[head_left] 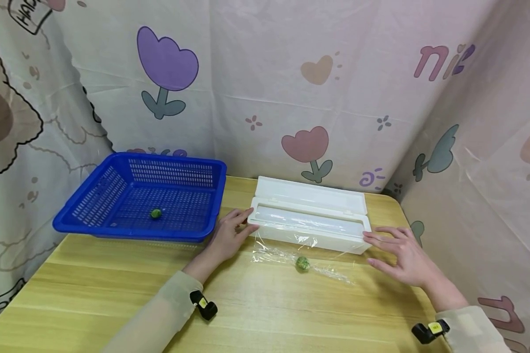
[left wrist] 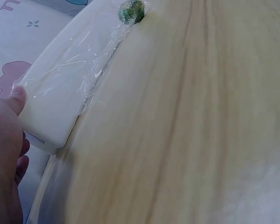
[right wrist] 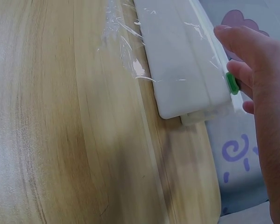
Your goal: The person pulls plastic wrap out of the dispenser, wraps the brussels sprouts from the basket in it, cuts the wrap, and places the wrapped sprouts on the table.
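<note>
"Nearest me?"
"A small green ball point(head_left: 302, 264) wrapped in crinkled clear plastic film point(head_left: 271, 254), on the wood-grained tabletop point(head_left: 291, 318), before a long white plastic box point(head_left: 331, 243)."
"My fingers?"
"My right hand point(head_left: 404, 255), fingers loosely extended and grasping nothing, is at the box's right end, beside a green tab point(right wrist: 232, 83); my left hand point(head_left: 229, 235) grasps its left end between thumb and fingers."
"Beyond?"
"The box's opened lid point(head_left: 311, 194); leftward, a blue plastic mesh basket point(head_left: 132, 232) containing a second green ball point(head_left: 156, 214); behind, pale flower-printed cloth point(head_left: 247, 59)."

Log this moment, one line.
left hand: grips white box at left end; right hand: at right end; green ball: in clear film before box; blue basket: second green ball inside
</note>
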